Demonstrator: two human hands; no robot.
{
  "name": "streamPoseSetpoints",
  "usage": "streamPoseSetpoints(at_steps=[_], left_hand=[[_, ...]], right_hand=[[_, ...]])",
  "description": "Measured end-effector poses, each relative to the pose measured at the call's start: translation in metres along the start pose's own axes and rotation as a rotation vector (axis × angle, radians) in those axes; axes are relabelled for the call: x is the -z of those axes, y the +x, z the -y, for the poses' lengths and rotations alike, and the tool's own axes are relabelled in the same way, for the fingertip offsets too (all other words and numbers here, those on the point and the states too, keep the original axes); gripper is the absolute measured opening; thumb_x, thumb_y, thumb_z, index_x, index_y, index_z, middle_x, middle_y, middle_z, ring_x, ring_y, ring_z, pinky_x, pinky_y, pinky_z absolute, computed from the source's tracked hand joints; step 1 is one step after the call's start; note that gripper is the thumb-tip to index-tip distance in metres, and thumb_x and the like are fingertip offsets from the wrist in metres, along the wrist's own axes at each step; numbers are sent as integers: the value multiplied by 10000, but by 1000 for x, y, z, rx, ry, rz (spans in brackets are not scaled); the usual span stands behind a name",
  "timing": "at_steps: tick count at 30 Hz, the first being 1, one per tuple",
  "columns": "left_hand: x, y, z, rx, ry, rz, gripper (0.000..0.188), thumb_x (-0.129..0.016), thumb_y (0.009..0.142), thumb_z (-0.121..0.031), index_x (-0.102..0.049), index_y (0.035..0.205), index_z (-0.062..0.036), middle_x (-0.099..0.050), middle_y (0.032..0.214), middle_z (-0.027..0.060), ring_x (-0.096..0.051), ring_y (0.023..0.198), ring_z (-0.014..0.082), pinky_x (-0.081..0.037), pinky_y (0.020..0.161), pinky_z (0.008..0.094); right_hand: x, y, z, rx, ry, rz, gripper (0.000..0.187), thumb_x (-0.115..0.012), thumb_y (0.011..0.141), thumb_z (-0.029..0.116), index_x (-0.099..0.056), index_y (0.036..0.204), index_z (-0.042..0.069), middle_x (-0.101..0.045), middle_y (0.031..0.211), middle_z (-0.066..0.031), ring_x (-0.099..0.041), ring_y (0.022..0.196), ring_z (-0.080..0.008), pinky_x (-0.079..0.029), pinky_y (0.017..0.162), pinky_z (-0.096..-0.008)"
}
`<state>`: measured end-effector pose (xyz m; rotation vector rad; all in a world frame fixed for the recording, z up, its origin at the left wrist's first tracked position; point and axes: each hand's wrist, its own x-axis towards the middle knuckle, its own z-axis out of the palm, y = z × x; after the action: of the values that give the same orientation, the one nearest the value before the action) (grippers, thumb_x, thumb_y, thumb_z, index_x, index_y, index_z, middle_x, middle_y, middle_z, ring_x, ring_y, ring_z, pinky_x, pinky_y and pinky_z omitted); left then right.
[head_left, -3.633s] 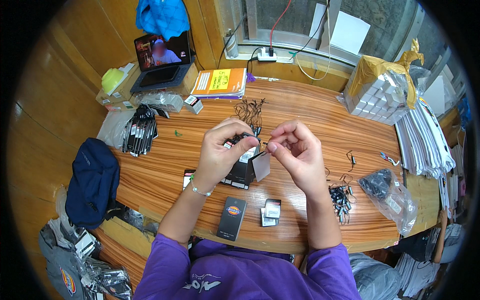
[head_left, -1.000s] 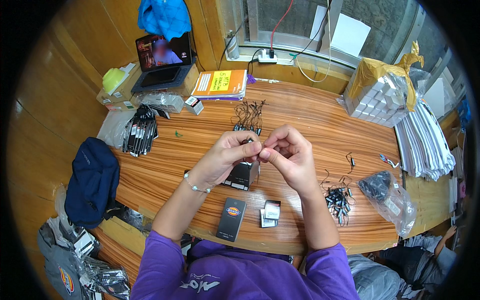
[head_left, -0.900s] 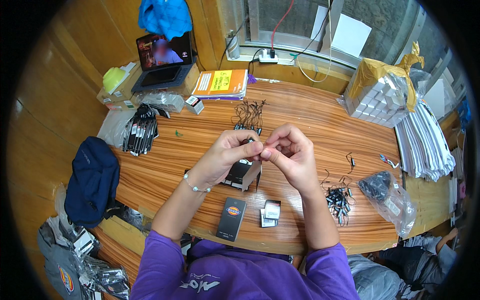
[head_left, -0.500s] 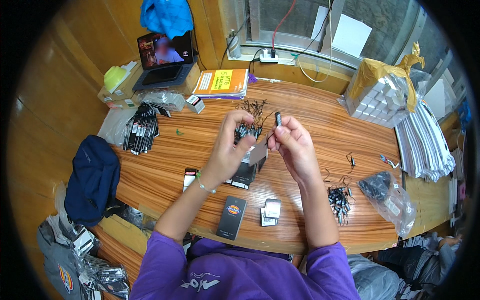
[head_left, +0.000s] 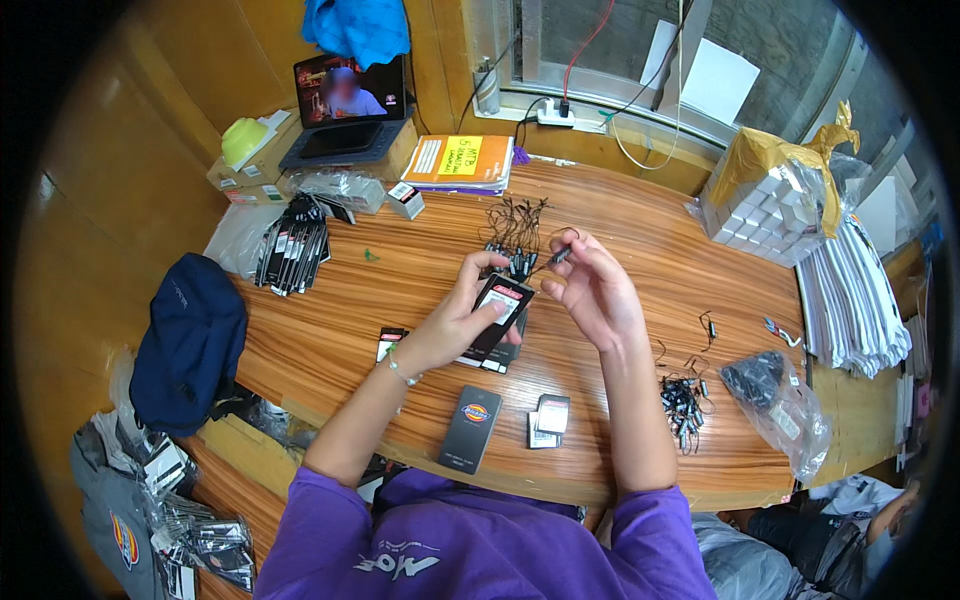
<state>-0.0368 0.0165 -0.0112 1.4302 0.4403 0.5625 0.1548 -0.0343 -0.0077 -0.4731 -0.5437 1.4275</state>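
Observation:
My left hand [head_left: 445, 330] grips a black hang tag [head_left: 514, 297] with a red patch and a white label, its thumb lying across the front. Close by on the right, my right hand [head_left: 606, 292] pinches the small black plug of a tag string [head_left: 561, 254] between thumb and fingertips. The thin cord runs toward the tag's top; whether it passes through a hole is too small to tell. Beneath the held tag lie more dark tags [head_left: 497, 358] on the table. Just beyond my hands rests a bunch of black tag strings [head_left: 516, 228].
A dark tag [head_left: 469, 428] and small white label cards [head_left: 548, 420] lie near the front edge. Loose strings [head_left: 684, 410], nippers [head_left: 781, 332] and a plastic bag [head_left: 778, 400] are at right. Stacked tags [head_left: 292, 248] and a navy pouch [head_left: 190, 345] are at left.
The tag in my left hand has turned, so its labelled front now shows. My right hand has tipped the string's plug from upright to slanting. The whole view has shifted slightly.

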Motion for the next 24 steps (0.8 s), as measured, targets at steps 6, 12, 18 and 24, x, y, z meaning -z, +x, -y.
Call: streamPoseSetpoints(at_steps=[6, 12, 18, 24], left_hand=[[42, -1, 22, -16, 48, -83, 131, -467, 899, -61, -429, 1021, -31, -538, 923, 29, -503, 904, 80, -396, 835, 225], [59, 5, 32, 104, 22, -152, 278, -500, 860, 4, -447, 1131, -27, -557, 977, 37, -540, 911, 67, -439, 807, 203], [68, 11, 42, 72, 56, -112, 337, -539, 808, 63, -472, 1127, -22, -552, 971, 22, -544, 906, 72, -446, 793, 195], [70, 14, 43, 145, 151, -156, 336, -576, 791, 54, -481, 1105, -19, -559, 912, 32, -566, 838, 75, -463, 742, 196]], right_hand=[[11, 33, -1, 64, 44, 34, 131, -463, 928, 147, -545, 939, 44, -542, 827, -21, -491, 695, -97, -418, 623, -253], [18, 93, 12, 152, -24, -114, 141, -459, 930, 143, -548, 934, 33, -536, 792, -25, -487, 657, -100, -424, 598, -251], [16, 126, 12, 187, -49, -152, 102, -472, 916, 94, -547, 913, 25, -536, 716, -23, -473, 609, -94, -410, 583, -234], [18, 143, 7, 208, -120, -181, 110, -473, 911, 88, -559, 911, 20, -545, 708, -19, -480, 587, -84, -418, 556, -218]])
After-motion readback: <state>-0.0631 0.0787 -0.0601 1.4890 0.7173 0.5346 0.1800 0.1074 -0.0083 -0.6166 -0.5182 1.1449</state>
